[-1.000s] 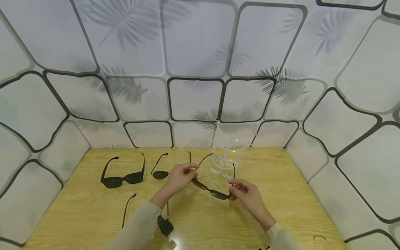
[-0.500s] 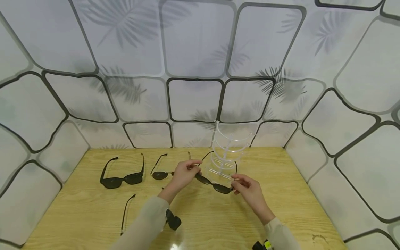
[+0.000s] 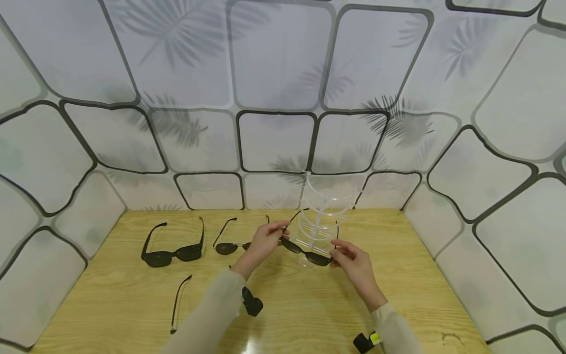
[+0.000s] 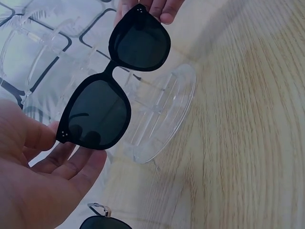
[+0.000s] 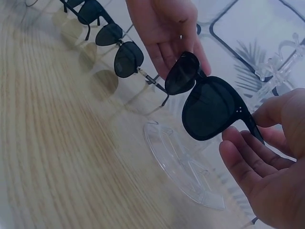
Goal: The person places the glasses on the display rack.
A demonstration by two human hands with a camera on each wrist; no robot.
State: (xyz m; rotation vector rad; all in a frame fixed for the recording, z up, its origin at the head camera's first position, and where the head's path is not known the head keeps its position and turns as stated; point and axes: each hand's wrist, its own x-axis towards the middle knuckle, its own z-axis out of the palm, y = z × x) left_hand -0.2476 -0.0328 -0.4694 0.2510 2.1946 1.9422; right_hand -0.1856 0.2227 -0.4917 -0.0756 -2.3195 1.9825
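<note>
A pair of black sunglasses with dark lenses is held in the air between both hands, its temples unfolded and pointing away. My left hand pinches the frame by its left hinge corner. At the opposite corner, my right hand grips the frame where the temple starts. Just behind the sunglasses stands a clear plastic display rack with several curved tiers. Its rounded base shows beneath the lenses in the left wrist view. Three small dots mark each front corner of the frame.
Black sunglasses stand at the left of the wooden table. Beside them, thin-framed sunglasses are partly behind my left hand. Another pair's temple shows beside my left sleeve. A patterned wall closes off the back.
Both hands have moved the sunglasses away from me and slightly right, nearer the clear rack. The grip on both corners stays the same.
</note>
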